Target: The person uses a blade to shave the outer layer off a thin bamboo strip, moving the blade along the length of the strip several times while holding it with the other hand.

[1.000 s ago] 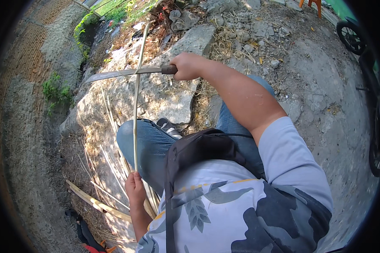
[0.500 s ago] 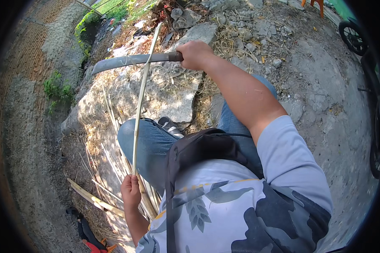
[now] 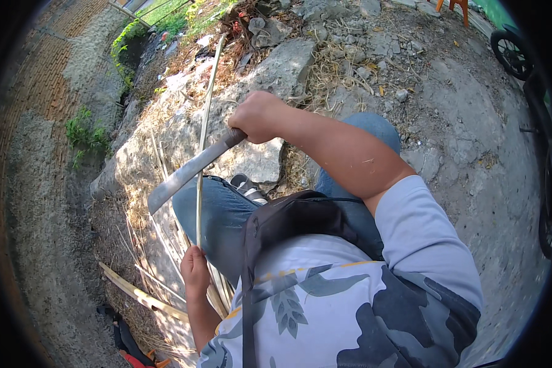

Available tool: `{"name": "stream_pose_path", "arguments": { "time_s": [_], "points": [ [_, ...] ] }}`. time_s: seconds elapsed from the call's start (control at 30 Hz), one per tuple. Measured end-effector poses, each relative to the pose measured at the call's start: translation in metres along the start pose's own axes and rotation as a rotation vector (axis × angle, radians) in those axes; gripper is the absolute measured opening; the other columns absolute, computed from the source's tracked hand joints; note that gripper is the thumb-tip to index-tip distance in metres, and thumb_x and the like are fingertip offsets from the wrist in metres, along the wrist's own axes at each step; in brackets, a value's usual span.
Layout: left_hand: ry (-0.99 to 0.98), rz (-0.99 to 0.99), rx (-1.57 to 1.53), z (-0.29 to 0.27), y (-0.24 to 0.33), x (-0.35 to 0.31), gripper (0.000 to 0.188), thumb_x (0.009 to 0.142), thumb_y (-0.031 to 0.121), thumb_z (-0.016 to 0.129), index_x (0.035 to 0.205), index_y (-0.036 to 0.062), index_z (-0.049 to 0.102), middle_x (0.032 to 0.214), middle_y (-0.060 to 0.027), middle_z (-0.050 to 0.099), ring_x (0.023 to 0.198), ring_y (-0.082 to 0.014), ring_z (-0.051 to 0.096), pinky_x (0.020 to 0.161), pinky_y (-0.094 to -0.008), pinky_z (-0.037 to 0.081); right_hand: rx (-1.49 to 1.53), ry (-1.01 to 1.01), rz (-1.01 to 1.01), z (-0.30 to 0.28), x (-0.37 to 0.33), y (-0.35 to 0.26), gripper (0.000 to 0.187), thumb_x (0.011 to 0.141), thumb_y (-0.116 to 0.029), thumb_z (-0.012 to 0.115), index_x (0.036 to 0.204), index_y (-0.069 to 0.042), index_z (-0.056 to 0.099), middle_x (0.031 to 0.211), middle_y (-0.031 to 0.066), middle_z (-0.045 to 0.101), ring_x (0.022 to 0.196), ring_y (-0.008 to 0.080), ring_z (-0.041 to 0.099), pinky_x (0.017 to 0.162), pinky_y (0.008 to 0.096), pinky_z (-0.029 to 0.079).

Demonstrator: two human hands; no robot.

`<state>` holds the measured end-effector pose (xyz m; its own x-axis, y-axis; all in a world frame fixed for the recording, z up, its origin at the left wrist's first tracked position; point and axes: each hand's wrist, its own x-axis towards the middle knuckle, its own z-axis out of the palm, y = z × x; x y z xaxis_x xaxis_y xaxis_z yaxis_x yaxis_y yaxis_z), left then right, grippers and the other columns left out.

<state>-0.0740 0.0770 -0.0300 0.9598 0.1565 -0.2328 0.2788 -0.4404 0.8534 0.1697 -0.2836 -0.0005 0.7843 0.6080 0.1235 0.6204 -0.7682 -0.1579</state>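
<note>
My right hand [image 3: 256, 116] is closed round the dark handle of a machete [image 3: 190, 172]. Its broad grey blade slants down to the left and crosses a long, thin bamboo strip [image 3: 208, 101], close to my left knee. The pale strip stands away from me, its far end above the rubble. Its near end is pinched in my left hand [image 3: 194, 268], thumb on top, beside my left thigh. Whether the blade's edge touches the strip or only passes over it, I cannot tell.
Several split bamboo strips [image 3: 165, 236] lie on the ground left of my leg, with a thicker bamboo piece [image 3: 142, 295] nearby. A broken concrete slab [image 3: 288, 64] lies ahead. A brick wall [image 3: 34, 80] runs along the left. At the right edge is a wheel [image 3: 512, 54]. Part of another person [image 3: 129, 337] shows lower left.
My right hand has drawn the machete back toward me and down along the strip, and the blade now tilts lower left. My left hand still holds the strip, slightly shifted.
</note>
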Motion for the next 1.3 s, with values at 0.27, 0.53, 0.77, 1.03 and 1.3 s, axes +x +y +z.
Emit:
{"name": "stream_pose_path", "arguments": {
  "time_s": [0.27,0.53,0.77,1.03,1.3],
  "points": [
    [0.006,-0.059,-0.022,-0.055,-0.011,-0.031,0.040,0.109,0.034,0.048,0.078,0.0089,0.052,0.064,0.0080,0.042,0.055,-0.0016,0.034,0.048,-0.0224,0.025,0.179,0.142,0.464,-0.006,-0.009,0.063,0.017,0.081,-0.019,0.065,0.097,-0.019,0.072,0.099,0.0061,0.073,0.098,0.0280,0.071,0.085,0.0438,0.057],
    [0.006,-0.023,0.053,-0.044,-0.024,-0.024,0.041,0.109,0.036,0.049,0.081,0.0075,0.056,0.064,0.0077,0.044,0.056,-0.0018,0.036,0.050,-0.0219,0.028,0.315,0.034,0.494,0.001,-0.004,0.058,0.022,0.079,-0.025,0.067,0.099,-0.016,0.071,0.095,0.0113,0.071,0.096,0.0314,0.070,0.083,0.0478,0.056],
    [0.054,-0.084,-0.093,-0.004,-0.007,-0.003,0.037,0.110,0.033,0.046,0.085,0.0082,0.056,0.063,0.0082,0.042,0.052,-0.0018,0.034,0.048,-0.0213,0.025,0.207,0.054,0.111,0.003,-0.001,0.007,0.017,0.075,-0.023,0.069,0.091,-0.017,0.070,0.087,0.0088,0.072,0.089,0.0309,0.071,0.081,0.0465,0.055],
    [-0.063,-0.110,-0.069,-0.058,-0.020,-0.023,0.037,0.109,0.034,0.048,0.082,0.0099,0.054,0.060,0.0070,0.041,0.050,-0.0034,0.035,0.045,-0.0224,0.026,0.040,0.094,0.171,-0.015,-0.005,0.037,0.014,0.078,-0.022,0.067,0.091,-0.017,0.069,0.089,0.0070,0.073,0.093,0.0292,0.071,0.084,0.0461,0.055],
    [-0.057,-0.100,0.014,-0.067,-0.022,-0.025,0.038,0.109,0.035,0.050,0.081,0.0084,0.054,0.060,0.0059,0.044,0.049,-0.0038,0.037,0.044,-0.0230,0.028,0.243,0.013,0.586,-0.011,-0.012,0.065,0.029,0.081,-0.021,0.067,0.109,-0.017,0.074,0.104,0.0107,0.072,0.101,0.0285,0.071,0.087,0.0460,0.057]
  ]
}}
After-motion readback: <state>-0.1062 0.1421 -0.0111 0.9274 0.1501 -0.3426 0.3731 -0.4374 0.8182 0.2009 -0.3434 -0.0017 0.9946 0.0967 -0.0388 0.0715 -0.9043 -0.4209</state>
